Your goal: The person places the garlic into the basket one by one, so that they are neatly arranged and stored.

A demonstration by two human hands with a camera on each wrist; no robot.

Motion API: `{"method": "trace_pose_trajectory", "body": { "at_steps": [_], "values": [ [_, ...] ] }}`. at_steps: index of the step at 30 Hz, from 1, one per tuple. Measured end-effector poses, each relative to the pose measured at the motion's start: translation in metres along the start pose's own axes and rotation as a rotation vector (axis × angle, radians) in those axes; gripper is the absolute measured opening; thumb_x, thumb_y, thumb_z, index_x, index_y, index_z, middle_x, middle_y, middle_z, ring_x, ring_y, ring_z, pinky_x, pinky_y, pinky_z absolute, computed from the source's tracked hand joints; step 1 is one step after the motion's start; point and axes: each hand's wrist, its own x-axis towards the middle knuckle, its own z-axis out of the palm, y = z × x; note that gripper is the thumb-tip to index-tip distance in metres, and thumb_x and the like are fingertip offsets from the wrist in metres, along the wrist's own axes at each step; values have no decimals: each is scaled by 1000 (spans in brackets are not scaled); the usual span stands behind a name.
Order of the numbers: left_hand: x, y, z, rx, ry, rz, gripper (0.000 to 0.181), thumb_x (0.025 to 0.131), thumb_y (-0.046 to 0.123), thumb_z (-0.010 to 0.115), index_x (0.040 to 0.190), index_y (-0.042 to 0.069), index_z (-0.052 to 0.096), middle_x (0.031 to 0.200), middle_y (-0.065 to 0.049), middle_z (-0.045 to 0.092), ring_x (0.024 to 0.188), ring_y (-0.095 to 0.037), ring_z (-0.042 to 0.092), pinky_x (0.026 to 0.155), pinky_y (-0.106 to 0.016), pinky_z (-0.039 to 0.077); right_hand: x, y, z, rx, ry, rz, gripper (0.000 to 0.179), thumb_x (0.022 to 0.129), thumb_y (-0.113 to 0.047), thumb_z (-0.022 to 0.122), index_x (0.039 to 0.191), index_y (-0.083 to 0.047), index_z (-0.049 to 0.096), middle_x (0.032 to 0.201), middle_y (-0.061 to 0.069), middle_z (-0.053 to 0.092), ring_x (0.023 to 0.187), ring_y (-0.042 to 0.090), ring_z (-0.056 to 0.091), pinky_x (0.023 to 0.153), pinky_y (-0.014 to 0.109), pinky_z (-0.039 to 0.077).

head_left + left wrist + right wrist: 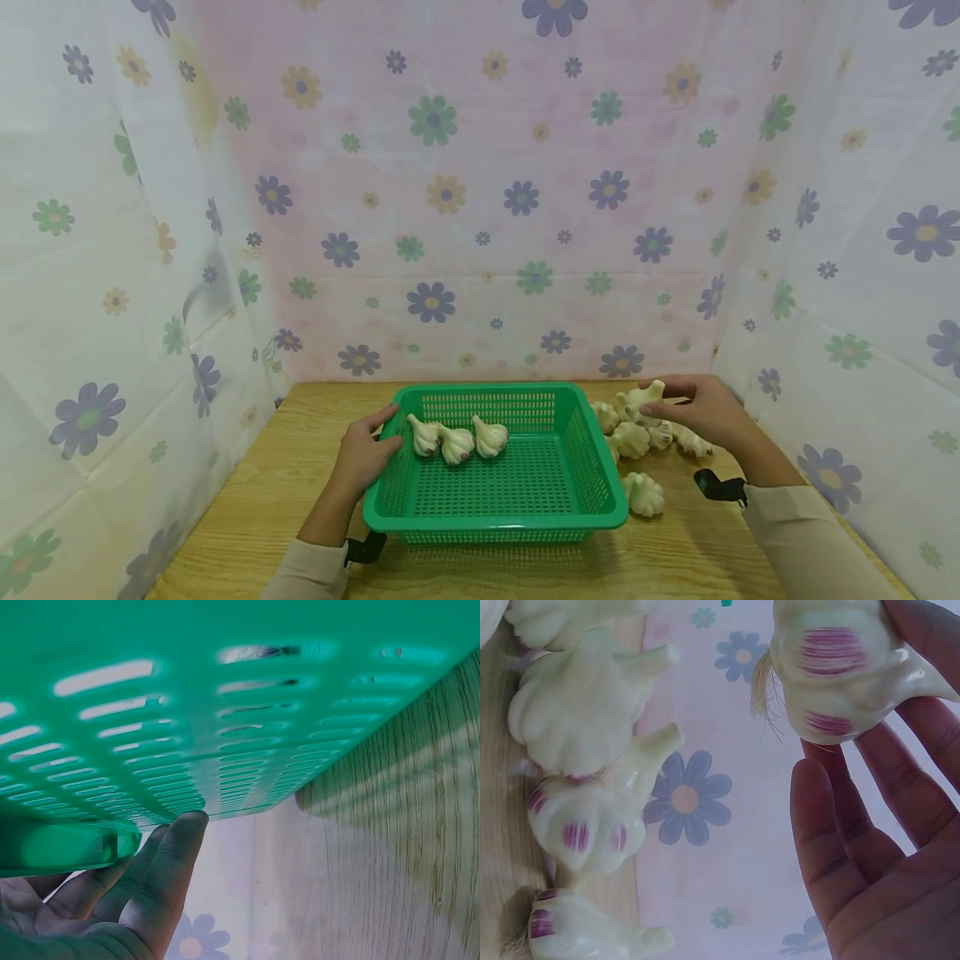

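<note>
My left hand (360, 457) grips the left rim of a green plastic basket (495, 523); in the left wrist view its fingers (161, 889) reach up under the rim against the slotted outer wall. Three garlic bulbs (491, 438) lie inside, toward the basket's back left. Right of the basket, my right hand (708, 410) holds another garlic bulb (840, 671) between thumb and fingers, above a loose group of bulbs. Its purple streaks and stringy roots show in the right wrist view, and its stem points toward the palm.
Several more garlic bulbs (632, 440) lie bunched on the wooden table (292, 467) at the basket's right side. One bulb (643, 495) sits nearer the front, close by the basket's right wall. Flower-patterned cloth (487, 208) hangs behind and on both sides.
</note>
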Motion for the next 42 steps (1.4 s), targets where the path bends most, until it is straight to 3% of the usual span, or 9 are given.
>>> {"method": "trace_pose_trajectory", "body": {
  "at_steps": [4,9,16,24,31,35,42],
  "values": [
    [1,-1,0,3,-2,1,62,94,4,60,155,10,49,166,-12,38,140,-49,49,63,-34,52,7,-6,-1,-10,-7,-17,49,92,-44,77,134,-19,71,129,14,70,98,21,75,80,41,61],
    [1,-2,0,7,1,2,62,94,4,60,155,11,50,166,-12,38,139,-49,49,64,-34,53,13,-15,-3,-17,-18,-16,55,92,-44,76,135,-10,70,131,22,68,109,36,72,84,50,60],
    [1,-2,0,4,-1,-1,62,94,5,60,155,11,50,166,-12,37,139,-48,50,64,-34,53,25,-24,2,-37,-20,-48,47,91,-45,77,127,-15,75,126,17,71,113,39,69,86,50,59],
    [-1,0,0,8,-2,-4,62,94,5,60,155,12,49,167,-13,36,139,-49,50,61,-34,51,36,-33,8,-48,-8,-82,53,91,-43,78,131,-8,73,137,28,62,126,50,59,90,58,57],
    [-1,0,0,18,1,-4,62,95,5,60,155,12,49,167,-14,36,140,-49,49,63,-34,51,50,-40,18,-18,-19,-93,44,89,-45,79,122,-17,78,126,18,71,125,44,62,88,53,59],
    [-1,1,0,17,-1,-6,62,94,5,60,155,11,49,166,-13,37,141,-49,47,64,-34,51,55,-44,23,-35,-15,-81,47,89,-48,79,123,-17,78,132,22,68,131,45,58,91,55,57],
    [-1,1,0,13,4,-12,63,94,5,60,155,11,50,166,-11,37,139,-48,50,65,-34,52,67,-51,34,-11,-46,-106,42,87,-47,80,119,-20,79,125,15,72,114,36,69,88,51,59]
  ]
}}
